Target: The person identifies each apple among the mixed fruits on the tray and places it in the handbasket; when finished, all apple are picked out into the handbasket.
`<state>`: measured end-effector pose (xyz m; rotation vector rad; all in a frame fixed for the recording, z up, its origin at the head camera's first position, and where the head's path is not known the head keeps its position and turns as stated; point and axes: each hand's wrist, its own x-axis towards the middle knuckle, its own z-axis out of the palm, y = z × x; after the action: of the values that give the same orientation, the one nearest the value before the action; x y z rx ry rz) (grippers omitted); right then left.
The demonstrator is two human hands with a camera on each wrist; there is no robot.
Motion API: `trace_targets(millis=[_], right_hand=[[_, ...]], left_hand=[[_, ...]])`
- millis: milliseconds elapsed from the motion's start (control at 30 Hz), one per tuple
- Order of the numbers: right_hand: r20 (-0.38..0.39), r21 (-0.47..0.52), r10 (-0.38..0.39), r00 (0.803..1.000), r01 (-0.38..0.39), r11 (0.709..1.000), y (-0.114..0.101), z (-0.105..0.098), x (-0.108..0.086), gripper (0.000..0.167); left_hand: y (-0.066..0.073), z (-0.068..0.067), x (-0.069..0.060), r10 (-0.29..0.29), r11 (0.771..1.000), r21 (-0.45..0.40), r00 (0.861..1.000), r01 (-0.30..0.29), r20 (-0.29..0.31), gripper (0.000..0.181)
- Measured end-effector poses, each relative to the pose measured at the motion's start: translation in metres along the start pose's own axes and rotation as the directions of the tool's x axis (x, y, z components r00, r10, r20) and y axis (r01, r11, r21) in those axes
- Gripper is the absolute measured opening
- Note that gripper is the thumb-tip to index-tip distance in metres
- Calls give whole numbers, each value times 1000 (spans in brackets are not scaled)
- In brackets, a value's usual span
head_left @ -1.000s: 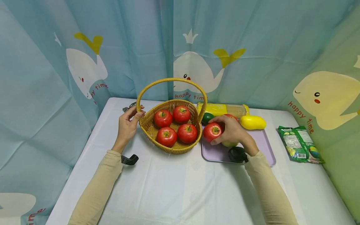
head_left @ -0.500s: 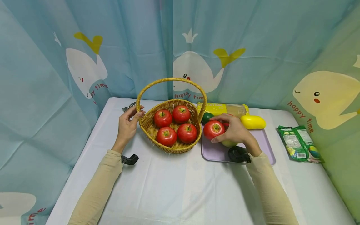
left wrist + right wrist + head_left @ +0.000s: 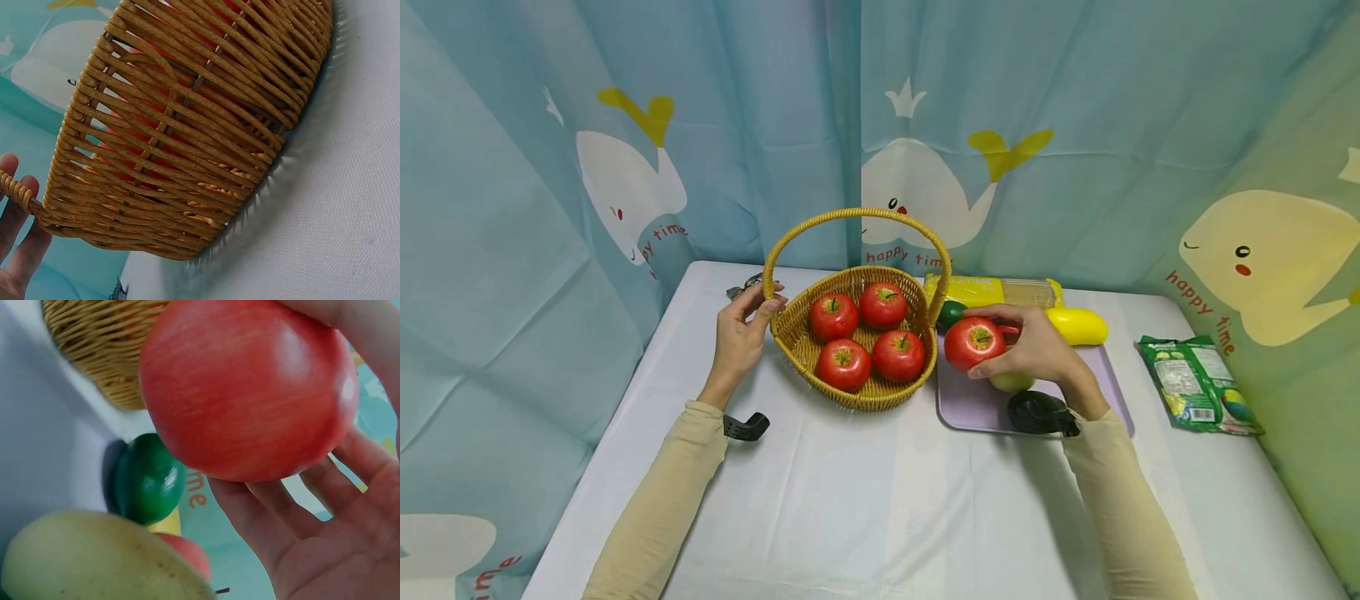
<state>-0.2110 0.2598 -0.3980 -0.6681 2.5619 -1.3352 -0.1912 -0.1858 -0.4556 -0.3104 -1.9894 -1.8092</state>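
My left hand (image 3: 739,337) holds the left foot of the handle of a yellow wicker basket (image 3: 867,402); in the left wrist view, fingers (image 3: 28,253) lie around that wrapped handle. Several red apples (image 3: 844,364) sit inside the basket. To its right, my right hand (image 3: 1037,346) grips another red apple (image 3: 973,343) between thumb and fingers, raised over the lilac tray (image 3: 966,410). The right wrist view shows this apple (image 3: 250,387) from below, apart from a dark green fruit (image 3: 150,478) and a speckled yellow-green fruit (image 3: 103,559). Part of a further red fruit (image 3: 187,553) shows behind them.
A yellow mango-like fruit (image 3: 1077,326) lies at the tray's back right. Behind the tray is a yellow, partly clear package (image 3: 977,290). A green snack bag (image 3: 1198,385) lies at the table's right. A small dark patterned item (image 3: 737,289) sits behind my left hand.
My right hand has lifted the apple a little and shifted slightly right, tilting the apple. The left hand and basket stay where they were.
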Motion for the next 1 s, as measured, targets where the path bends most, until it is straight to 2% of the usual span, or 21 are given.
trace_targets(millis=[167, 467, 600, 1000], right_hand=[[4, 75, -9, 1000, 9, 997, -6, -1, -3, 80], [33, 171, -71, 997, 65, 983, -16, -1, -1, 80], [41, 171, -96, 995, 88, 981, -19, 1, 0, 78], [54, 164, -98, 994, 88, 983, -35, 9, 9, 81]], left_hand=[[-3, -1, 0, 3, 1000, -4, 1000, -3, 1, 26], [-2, -1, 0, 5, 1000, 0, 1000, -5, 0, 26], [-3, -1, 0, 4, 1000, -5, 1000, -4, 2, 26], [-2, -1, 1, 3, 1000, -10, 1000, -3, 7, 27]])
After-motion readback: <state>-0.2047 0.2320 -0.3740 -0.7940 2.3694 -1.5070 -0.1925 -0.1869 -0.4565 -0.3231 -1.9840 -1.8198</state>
